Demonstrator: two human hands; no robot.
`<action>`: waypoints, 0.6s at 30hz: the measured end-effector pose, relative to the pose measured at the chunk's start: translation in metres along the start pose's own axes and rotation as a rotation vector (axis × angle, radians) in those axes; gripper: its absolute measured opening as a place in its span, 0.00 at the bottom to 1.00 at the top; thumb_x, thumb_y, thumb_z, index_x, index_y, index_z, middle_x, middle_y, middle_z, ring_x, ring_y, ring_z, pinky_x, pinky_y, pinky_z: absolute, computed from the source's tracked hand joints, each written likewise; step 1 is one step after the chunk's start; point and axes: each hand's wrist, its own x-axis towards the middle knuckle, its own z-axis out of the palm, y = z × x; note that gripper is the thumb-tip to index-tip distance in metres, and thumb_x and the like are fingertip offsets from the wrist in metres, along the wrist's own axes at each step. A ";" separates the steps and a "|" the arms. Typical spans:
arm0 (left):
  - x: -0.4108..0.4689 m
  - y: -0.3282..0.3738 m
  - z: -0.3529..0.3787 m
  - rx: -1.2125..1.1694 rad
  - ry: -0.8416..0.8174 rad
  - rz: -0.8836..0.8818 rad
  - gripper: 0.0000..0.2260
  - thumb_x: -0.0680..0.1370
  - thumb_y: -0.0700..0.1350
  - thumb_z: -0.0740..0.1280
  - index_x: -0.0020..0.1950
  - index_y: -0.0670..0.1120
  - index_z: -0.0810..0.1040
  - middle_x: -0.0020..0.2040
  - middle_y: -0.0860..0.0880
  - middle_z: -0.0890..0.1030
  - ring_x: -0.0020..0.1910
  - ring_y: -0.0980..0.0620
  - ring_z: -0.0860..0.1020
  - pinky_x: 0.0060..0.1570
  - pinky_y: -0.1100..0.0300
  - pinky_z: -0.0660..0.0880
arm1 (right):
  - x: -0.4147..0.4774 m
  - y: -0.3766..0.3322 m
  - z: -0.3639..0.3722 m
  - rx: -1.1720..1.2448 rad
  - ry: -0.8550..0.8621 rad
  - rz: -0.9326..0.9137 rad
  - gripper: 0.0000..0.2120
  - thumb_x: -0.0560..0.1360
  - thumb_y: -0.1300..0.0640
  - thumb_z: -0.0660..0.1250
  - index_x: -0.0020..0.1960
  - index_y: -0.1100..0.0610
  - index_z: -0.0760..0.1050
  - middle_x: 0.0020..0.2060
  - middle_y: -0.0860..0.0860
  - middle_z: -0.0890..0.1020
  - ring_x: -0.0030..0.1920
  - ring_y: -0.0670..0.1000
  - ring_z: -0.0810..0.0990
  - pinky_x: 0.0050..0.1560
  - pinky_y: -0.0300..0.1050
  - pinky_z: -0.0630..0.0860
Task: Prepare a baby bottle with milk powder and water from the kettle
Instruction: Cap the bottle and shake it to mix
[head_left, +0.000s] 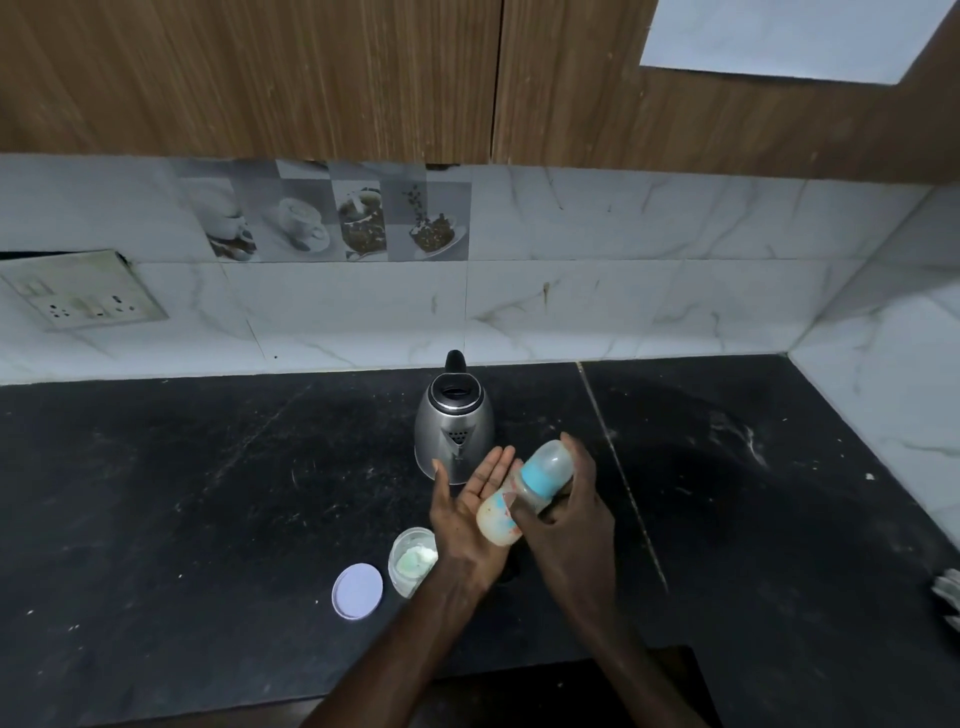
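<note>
I hold the baby bottle (524, 499) in my right hand (566, 514), fingers wrapped round its middle, the capped teat end tilted toward one o'clock and its milky base resting against my left hand (470, 512), which lies flat and released, palm up. The kettle (453, 423) stands upright on the black counter (182, 493) at twelve o'clock, just beyond my fingertips. At eight o'clock sits the open powder jar (410, 561), with its lid (357, 591) flat beside it.
</note>
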 end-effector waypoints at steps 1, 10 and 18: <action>0.001 0.000 0.001 -0.012 -0.005 -0.002 0.40 0.75 0.68 0.66 0.74 0.36 0.75 0.72 0.39 0.79 0.75 0.39 0.74 0.81 0.42 0.61 | -0.002 0.000 0.001 0.024 0.012 0.020 0.46 0.68 0.45 0.78 0.79 0.33 0.58 0.70 0.41 0.78 0.65 0.45 0.81 0.62 0.53 0.83; -0.002 0.002 -0.006 -0.008 0.006 -0.020 0.39 0.75 0.68 0.67 0.73 0.38 0.76 0.73 0.39 0.78 0.75 0.37 0.74 0.81 0.40 0.60 | 0.006 -0.002 0.002 0.026 -0.176 -0.027 0.47 0.71 0.47 0.79 0.80 0.33 0.55 0.71 0.34 0.74 0.67 0.41 0.79 0.63 0.46 0.82; -0.011 0.010 -0.011 -0.007 -0.054 -0.041 0.40 0.76 0.70 0.66 0.74 0.40 0.76 0.74 0.38 0.76 0.74 0.37 0.75 0.76 0.44 0.71 | 0.026 0.011 -0.010 0.040 -0.418 -0.081 0.46 0.75 0.45 0.79 0.81 0.35 0.54 0.67 0.38 0.80 0.59 0.45 0.85 0.57 0.47 0.84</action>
